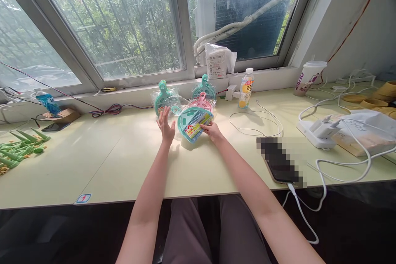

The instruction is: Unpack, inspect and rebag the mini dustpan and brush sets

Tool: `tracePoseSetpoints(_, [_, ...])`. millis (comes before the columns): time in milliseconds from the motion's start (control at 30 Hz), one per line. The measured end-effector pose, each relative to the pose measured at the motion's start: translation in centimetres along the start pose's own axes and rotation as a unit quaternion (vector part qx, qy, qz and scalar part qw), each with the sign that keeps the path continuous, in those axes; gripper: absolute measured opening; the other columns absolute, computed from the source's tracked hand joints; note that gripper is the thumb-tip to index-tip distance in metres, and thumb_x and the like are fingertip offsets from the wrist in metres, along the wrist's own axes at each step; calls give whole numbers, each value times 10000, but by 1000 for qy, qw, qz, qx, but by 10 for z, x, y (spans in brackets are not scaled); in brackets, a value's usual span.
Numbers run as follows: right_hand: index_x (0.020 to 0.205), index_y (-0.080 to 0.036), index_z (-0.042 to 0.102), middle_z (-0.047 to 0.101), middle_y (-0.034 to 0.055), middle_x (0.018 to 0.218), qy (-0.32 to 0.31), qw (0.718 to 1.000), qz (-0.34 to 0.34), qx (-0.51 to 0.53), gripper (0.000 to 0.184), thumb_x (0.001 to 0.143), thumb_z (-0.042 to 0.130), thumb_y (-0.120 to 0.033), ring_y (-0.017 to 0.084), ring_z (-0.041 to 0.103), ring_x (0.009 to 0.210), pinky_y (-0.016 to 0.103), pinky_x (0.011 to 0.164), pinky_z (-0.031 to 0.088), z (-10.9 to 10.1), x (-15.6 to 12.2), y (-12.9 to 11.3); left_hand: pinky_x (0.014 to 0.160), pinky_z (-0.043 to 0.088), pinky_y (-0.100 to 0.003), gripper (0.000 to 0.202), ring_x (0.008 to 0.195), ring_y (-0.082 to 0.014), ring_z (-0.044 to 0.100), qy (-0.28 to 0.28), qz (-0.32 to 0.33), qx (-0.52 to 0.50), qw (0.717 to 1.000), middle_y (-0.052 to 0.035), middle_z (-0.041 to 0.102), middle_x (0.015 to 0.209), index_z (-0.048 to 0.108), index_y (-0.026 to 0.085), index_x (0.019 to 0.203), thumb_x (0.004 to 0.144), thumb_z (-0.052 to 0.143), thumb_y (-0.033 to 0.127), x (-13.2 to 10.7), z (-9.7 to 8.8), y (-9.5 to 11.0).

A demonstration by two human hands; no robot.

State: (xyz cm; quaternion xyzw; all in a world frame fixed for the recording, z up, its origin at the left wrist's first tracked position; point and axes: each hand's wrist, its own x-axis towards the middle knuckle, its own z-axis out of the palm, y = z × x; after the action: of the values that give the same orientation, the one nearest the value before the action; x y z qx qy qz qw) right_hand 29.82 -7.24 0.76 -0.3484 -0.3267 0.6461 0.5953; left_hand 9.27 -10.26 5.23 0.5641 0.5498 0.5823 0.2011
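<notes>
My right hand pinches the right edge of a teal mini dustpan, which has a yellow printed label and brush bristles showing. The dustpan is tilted above the table. Just left of it, my left hand is raised with its fingers spread, holding nothing. Behind my left hand, a second teal dustpan set lies in clear plastic wrap, partly covered by my fingers. Farther back are a pink dustpan set and another teal dustpan set; the held dustpan hides part of the pink one.
A drink bottle and a white package stand near the window. To the right are a phone, a power strip, loose white cables and a lidded cup. Green plastic pieces lie far left.
</notes>
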Motion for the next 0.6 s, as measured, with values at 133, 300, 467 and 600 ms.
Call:
tracePoseSetpoints(133, [862, -184, 620, 723, 38, 927, 0, 999, -22, 28, 361, 593, 830, -64, 227, 697, 953, 406, 938, 584, 2, -2, -1, 1148, 265, -514, 942, 1506, -284, 71, 205, -77, -1, 976, -109, 186, 1613, 33, 329, 1536, 833, 635, 504, 6, -2, -6])
tracePoseSetpoints(300, [852, -185, 627, 730, 39, 926, -19, 999, -33, 38, 368, 573, 850, -97, 235, 689, 986, 412, 946, 573, 5, -2, -1, 958, 507, -395, 797, 1317, -279, 487, -72, -196, -253, 945, -146, 476, 1446, 286, 275, 1489, 840, 512, 677, 18, -2, -26])
tracePoseSetpoints(467, [820, -175, 665, 748, 50, 920, -43, 998, -44, 17, 358, 539, 885, -141, 260, 677, 1013, 436, 953, 561, 9, -4, 0, 892, 526, -341, 873, 1197, -241, 578, -145, -158, -296, 931, -73, 585, 1345, 349, 306, 1486, 734, 752, 490, 16, -3, -24])
tracePoseSetpoints(600, [802, -167, 672, 752, 54, 929, -20, 998, -59, 14, 352, 531, 897, -170, 266, 671, 1016, 449, 969, 550, 13, -6, 0, 891, 518, -343, 878, 1158, -240, 605, -237, -160, -277, 917, -57, 628, 1291, 359, 340, 1483, 721, 789, 417, 11, -7, -22])
